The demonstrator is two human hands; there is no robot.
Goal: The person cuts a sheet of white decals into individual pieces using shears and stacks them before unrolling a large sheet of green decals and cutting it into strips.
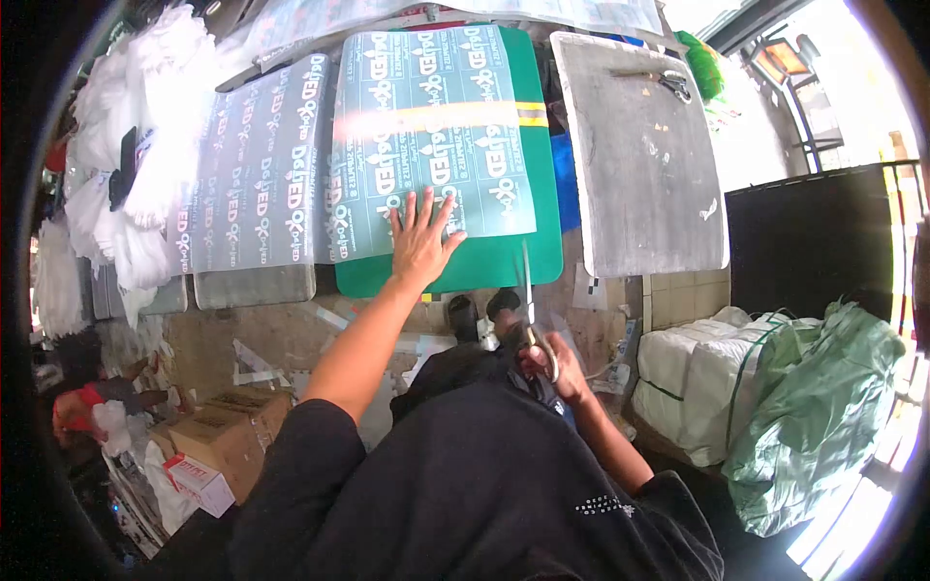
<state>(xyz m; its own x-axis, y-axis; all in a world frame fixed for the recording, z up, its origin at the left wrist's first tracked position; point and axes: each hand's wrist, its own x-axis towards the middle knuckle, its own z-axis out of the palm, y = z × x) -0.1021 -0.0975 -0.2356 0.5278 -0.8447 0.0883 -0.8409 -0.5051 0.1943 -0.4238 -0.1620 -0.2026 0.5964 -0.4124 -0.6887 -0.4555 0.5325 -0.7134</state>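
- Printed sheet (431,136): lies flat on the green board (484,266), pinned at its near edge by the left hand (423,242), palm down, fingers spread.
- Right hand (557,363): clenched on the scissors (528,290), blades pointing at the board's near edge.
- Progress: no cut visible in the sheet; cutting appears not yet begun.
- Second sheet (257,165): alongside, towards the left.

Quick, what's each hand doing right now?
Left hand: open, flat on the printed sheet.
Right hand: closed on scissors.
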